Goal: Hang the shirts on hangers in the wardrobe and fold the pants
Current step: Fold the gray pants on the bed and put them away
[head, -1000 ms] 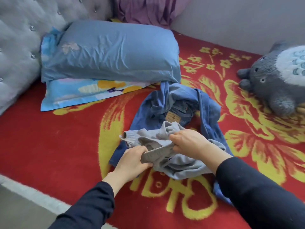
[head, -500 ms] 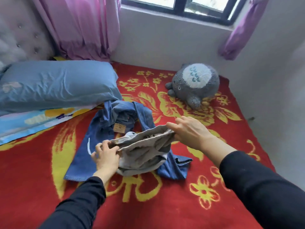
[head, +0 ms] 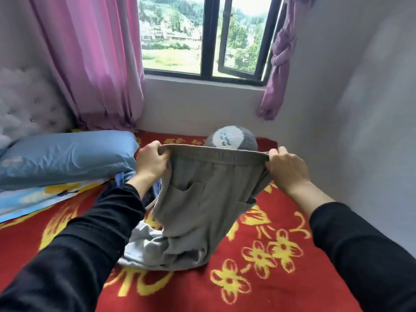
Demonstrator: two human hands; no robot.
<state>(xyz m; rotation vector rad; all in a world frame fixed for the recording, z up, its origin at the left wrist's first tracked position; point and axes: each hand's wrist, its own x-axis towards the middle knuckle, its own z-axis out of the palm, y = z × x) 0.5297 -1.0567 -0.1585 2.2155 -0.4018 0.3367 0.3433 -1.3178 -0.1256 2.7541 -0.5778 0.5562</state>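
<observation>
The grey pants (head: 198, 206) hang in front of me above the bed, their waistband stretched wide. My left hand (head: 152, 162) grips the left end of the waistband and my right hand (head: 287, 168) grips the right end. The legs trail down and bunch on the red blanket (head: 258, 278). Behind my left forearm a strip of the blue denim garment (head: 122, 177) shows; most of it is hidden by the pants and my arm.
A blue pillow (head: 67, 154) lies on a patterned one at the left, by the tufted headboard (head: 27, 104). A grey plush toy (head: 234, 138) sits behind the pants. Pink curtains (head: 90, 64), a window (head: 207, 34) and the right wall (head: 360, 109) close in the bed.
Both hands rose and spread apart, lifting the grey pants off the denim garment and stretching the waistband. The view tilted up toward the window.
</observation>
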